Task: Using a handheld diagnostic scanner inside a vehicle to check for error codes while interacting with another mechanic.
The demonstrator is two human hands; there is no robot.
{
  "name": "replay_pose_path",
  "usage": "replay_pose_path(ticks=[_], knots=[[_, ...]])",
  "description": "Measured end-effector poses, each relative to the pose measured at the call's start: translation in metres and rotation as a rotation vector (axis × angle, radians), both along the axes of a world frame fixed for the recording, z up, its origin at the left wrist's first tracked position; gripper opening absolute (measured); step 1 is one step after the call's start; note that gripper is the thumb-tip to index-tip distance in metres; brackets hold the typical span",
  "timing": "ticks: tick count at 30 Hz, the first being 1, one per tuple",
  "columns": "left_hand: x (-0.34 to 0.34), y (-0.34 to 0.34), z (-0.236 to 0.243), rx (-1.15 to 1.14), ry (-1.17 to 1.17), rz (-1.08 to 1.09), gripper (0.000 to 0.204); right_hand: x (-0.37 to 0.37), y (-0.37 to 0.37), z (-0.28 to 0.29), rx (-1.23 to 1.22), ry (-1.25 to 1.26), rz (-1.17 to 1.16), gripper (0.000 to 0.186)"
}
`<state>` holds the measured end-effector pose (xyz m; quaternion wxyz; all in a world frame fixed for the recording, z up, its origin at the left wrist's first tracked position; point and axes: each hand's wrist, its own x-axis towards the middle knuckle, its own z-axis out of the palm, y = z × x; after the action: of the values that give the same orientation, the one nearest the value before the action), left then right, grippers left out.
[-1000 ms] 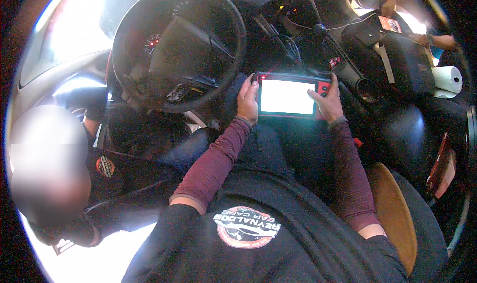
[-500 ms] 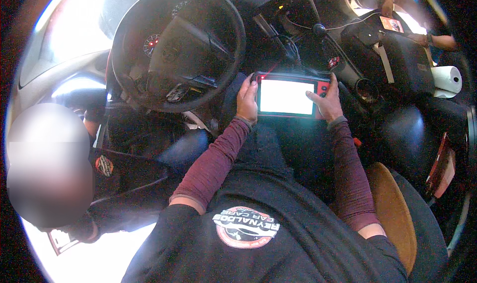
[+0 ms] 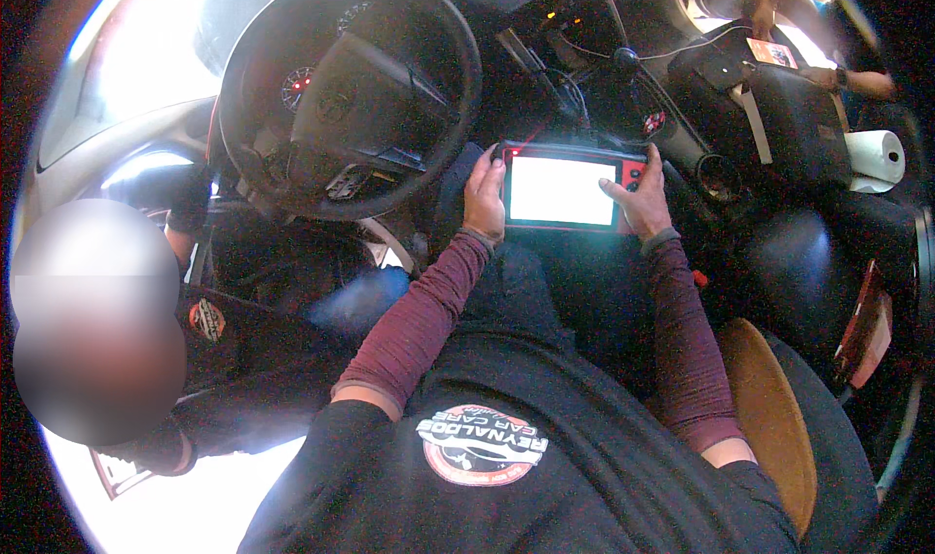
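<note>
A red and black handheld diagnostic tablet (image 3: pixel 563 189) is held level above my lap, its screen glowing plain white. My left hand (image 3: pixel 484 196) grips its left end, thumb on the front edge and fingers behind. Round the right end is my right hand (image 3: pixel 645 199), with its thumb over the right edge of the screen. Small buttons sit on the red casing beside that thumb. Whatever the screen displays is washed out by glare.
Ahead on the left is the steering wheel (image 3: pixel 349 94). A co-worker in dark clothing (image 3: pixel 253 359) crouches by the open door at left. On the passenger side stand a black bag (image 3: pixel 779 116) and a paper towel roll (image 3: pixel 877 158), with another person's hand (image 3: pixel 762 17) beyond.
My hands and the tablet stay in place. The other person's hand at the far right shifts slightly around the orange card, and the co-worker at left moves a little.
</note>
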<state>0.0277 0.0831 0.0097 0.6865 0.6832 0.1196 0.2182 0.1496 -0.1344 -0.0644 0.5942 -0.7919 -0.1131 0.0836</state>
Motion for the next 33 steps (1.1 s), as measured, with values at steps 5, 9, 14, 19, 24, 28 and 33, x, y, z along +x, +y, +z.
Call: replay_pose_path(ticks=[5, 9, 14, 19, 24, 28, 33], knots=[[0.0, 0.014, -0.011, 0.121, -0.006, 0.067, 0.041, 0.004, 0.007, -0.007, 0.072, -0.008, 0.005, 0.118], [0.0, 0.008, -0.007, 0.098, 0.003, 0.044, 0.04, 0.013, 0.008, -0.03, 0.201, 0.047, 0.015, 0.115], [0.001, 0.005, -0.005, 0.096, 0.009, 0.053, 0.04, 0.013, 0.008, -0.03, 0.221, 0.023, 0.028, 0.112], [0.001, 0.013, -0.011, 0.126, 0.021, 0.042, 0.042, 0.011, 0.007, -0.023, 0.189, 0.023, 0.032, 0.111], [-0.001, 0.01, -0.009, 0.096, 0.033, 0.059, 0.043, 0.009, 0.002, -0.018, 0.208, 0.017, 0.055, 0.112], [-0.003, 0.003, -0.003, 0.114, 0.024, 0.057, 0.043, 0.01, -0.001, -0.021, 0.2, 0.021, 0.069, 0.117], [-0.004, -0.003, 0.001, 0.148, 0.017, 0.079, 0.043, 0.003, -0.002, -0.008, 0.069, -0.013, 0.053, 0.124]])
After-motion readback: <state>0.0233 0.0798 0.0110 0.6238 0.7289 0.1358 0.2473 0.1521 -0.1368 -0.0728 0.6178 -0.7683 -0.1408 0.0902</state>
